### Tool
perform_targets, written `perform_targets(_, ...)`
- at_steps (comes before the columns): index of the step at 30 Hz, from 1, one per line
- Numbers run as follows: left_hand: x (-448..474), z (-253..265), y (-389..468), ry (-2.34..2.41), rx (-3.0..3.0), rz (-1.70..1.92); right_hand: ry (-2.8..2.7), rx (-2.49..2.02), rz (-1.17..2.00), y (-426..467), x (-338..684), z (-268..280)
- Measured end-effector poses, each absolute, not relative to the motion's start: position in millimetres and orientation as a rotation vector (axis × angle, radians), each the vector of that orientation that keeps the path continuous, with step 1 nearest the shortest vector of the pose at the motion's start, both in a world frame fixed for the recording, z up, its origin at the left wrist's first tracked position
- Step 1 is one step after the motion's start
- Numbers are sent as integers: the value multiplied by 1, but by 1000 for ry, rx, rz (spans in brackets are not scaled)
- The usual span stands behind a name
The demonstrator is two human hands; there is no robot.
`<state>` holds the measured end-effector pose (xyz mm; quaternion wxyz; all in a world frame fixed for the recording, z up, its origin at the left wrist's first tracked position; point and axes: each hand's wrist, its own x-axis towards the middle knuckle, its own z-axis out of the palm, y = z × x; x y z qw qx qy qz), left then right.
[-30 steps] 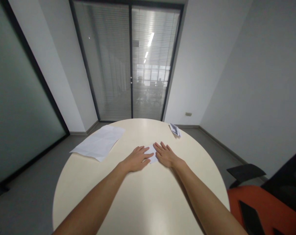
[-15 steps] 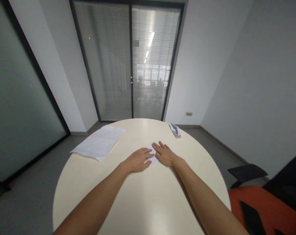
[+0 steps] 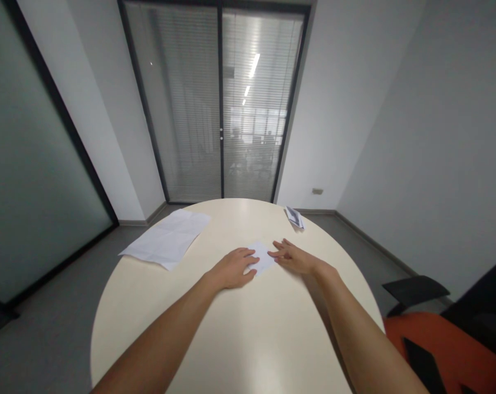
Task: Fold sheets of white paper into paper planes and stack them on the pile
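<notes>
Rnd table [image 3: 240, 339] near; orange chair [image 3: 461, 339] near right; gry floor [image 3: 59, 306]; wht right wall [image 3: 432, 137]; far blk-framed glass [image 3: 190, 109] w/ blinds [image 3: 248, 180].

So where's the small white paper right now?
Near the middle of the head view, the small white paper lies on the round table between the left hand and the right hand.

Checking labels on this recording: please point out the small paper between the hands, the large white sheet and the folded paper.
Small paper [image 3: 264, 259]: head view, its uncovered middle.
Large white sheet [image 3: 166, 238]: head view, near its centre.
Folded paper [image 3: 294, 218]: head view, its upper face.
</notes>
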<state>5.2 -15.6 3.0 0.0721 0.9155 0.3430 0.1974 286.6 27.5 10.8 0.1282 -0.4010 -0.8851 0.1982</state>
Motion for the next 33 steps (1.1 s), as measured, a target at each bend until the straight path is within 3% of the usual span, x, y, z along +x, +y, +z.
perform_targets(9,1,-4,-9,1258,2781,603,-2505,-1104,197,30,269,-7)
perform_targets(20,-3,1,-8,1118,2780,593,-2464,-1214,64,20,252,7)
perform_targets(33,0,4,-12,1080,2708,441,-2502,-1345,341,15,236,-7)
